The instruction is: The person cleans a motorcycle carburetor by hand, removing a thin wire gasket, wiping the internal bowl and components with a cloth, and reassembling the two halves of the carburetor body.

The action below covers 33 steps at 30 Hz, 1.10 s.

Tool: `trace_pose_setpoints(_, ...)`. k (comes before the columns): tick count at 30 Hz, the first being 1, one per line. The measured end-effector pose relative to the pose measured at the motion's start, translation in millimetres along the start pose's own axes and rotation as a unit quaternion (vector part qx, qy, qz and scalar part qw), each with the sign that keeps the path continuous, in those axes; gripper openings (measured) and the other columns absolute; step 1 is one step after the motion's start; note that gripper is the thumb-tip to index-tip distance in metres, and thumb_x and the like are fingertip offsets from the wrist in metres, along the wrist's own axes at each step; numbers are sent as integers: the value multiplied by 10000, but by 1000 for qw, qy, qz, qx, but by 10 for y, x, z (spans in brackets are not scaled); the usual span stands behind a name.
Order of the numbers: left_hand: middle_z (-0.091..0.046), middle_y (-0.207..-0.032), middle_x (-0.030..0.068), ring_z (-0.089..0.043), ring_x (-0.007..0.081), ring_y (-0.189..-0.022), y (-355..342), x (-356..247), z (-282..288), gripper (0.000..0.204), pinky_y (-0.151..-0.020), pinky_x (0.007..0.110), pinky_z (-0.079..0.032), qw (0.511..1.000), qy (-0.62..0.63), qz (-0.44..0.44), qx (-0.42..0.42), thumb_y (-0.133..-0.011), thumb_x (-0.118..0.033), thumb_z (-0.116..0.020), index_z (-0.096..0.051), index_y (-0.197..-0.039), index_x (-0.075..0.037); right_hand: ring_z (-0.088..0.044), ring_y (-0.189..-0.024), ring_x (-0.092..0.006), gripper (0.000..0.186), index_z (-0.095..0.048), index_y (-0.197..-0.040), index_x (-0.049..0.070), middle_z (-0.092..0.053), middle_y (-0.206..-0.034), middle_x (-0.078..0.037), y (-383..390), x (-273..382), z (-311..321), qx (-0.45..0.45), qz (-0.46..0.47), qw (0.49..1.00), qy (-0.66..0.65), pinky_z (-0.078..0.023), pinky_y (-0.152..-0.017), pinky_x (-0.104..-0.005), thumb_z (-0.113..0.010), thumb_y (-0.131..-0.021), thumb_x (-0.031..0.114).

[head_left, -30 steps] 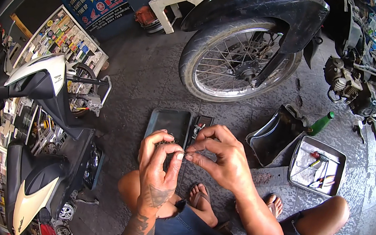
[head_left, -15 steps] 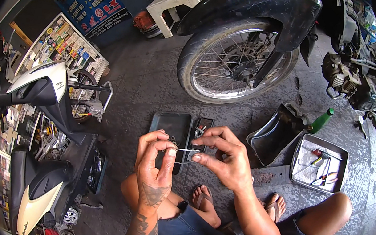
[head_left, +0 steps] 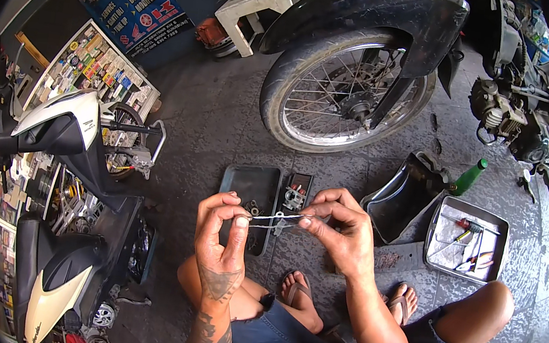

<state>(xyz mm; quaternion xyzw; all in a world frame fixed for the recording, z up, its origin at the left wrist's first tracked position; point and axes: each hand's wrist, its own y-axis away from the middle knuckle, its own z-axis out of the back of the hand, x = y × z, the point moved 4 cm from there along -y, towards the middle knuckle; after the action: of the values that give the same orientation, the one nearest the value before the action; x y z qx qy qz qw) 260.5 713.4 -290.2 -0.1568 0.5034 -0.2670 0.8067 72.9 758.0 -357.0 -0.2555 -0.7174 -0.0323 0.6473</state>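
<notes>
Between my two hands a thin pale loop, like a cord or ring gasket, is stretched out as two strands. My left hand pinches its left end between thumb and fingers. At the other end, the thumb and index finger of my right hand are pressed together on it. Below the hands lies a dark shallow tray with several small metal parts inside. Right behind the loop sits a small metal part with a reddish piece, partly covered by my right hand. The exact kind of loop cannot be made out.
Ahead stands a motorcycle's front wheel. On the right are a black plastic housing, a green bottle and a tool tray holding screwdrivers and pliers. A white-and-black scooter and a parts cabinet stand left.
My hands have moved apart, the right one rightward and the left one slightly left. The loop now spans a wider gap, and more of the parts behind it shows.
</notes>
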Motion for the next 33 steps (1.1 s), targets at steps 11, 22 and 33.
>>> trace_pose_setpoints(11, -565, -1124, 104, -564, 233, -1059, -1, -65, -45, 61, -939, 362, -456, 999, -39, -20, 22, -927, -69, -626, -647, -930, -12, -631, -909, -170, 293, -777, -972, 64, -653, -984, -49, -34, 217, -148, 38, 42, 997, 45, -476, -730, -281, -863, -708, 156)
trace_pose_setpoints(22, -562, -1124, 106, -565, 227, -1051, 13, 1, -23, 67, -920, 353, -463, 1000, -19, -3, 13, -933, -70, -622, -650, -930, -9, -643, -889, -193, 227, -778, -942, 74, -663, -961, -56, 3, -12, -59, 28, 14, 999, 35, -508, -773, -329, -837, -736, 149)
trace_pose_setpoints(33, -569, -1119, 110, -567, 227, -1047, 42, 45, -77, 80, -931, 351, -457, 1000, 16, 24, 8, -935, -78, -617, -651, -941, -5, -624, -898, -149, 232, -766, -937, 34, -657, -979, -51, 34, -15, -193, 28, 28, 999, 6, -483, -734, -274, -848, -730, 96)
